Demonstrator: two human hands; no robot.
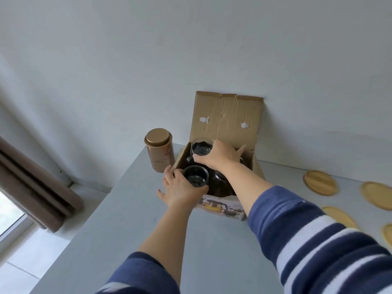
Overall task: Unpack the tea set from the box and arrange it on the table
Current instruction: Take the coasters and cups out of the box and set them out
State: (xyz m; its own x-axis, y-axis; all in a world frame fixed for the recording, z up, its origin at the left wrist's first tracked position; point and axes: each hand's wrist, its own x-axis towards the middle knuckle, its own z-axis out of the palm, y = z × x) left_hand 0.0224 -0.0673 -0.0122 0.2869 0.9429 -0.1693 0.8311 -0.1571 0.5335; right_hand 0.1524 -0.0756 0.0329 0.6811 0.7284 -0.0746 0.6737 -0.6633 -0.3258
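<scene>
**Both hands at the open box, one glass cup in each**

The box (pixel 252 172) stands at the table's (pixel 148 209) far edge, its lid flap upright against the wall (pixel 191 49). The left hand (pixel 180 190) is wrapped around a cup (pixel 195 177) at the box's near-left corner; the right hand (pixel 216 155) clasps a second cup (pixel 201 147) over the back. A tin (pixel 160 150) stands just left of the box. Four wooden coasters (pixel 320 182) lie on the right (two cut by the frame edge). Bare tabletop lies in front. A curtain (pixel 34 185) hangs at left.

2 glass cups (pixel 195 176) over open box (pixel 227 122)
</scene>
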